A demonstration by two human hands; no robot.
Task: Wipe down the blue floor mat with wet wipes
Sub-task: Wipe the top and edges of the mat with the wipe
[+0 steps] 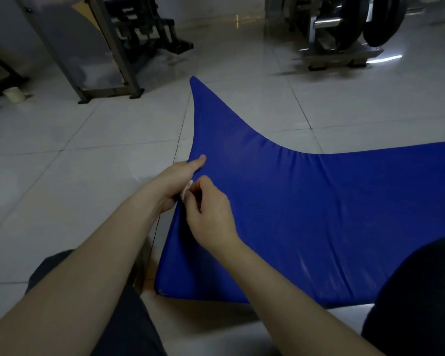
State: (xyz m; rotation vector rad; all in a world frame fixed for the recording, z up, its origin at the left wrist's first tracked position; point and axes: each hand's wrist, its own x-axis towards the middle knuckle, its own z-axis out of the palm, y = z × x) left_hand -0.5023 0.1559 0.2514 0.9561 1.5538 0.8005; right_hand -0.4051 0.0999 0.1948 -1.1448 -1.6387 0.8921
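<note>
Working at the left edge of the blue floor mat [319, 214], which lies on the tiled floor [88, 176], we grip that edge with our left hand [176, 179], thumb on top and the rest hidden beneath. Our right hand [211, 214] pinches what looks like a small bunched wet wipe [187, 189] just beside it. We judge the wad could slip from our pinch, being so small, and tugging the edge may ruck the cover, leaving creases unwiped.

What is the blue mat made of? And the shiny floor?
The blue mat is probably foam padding under a smooth vinyl-like cover; it has a soft sheen and wrinkles near its edge. The floor looks like glazed ceramic tile: glossy, with grout lines and light reflections.
</note>
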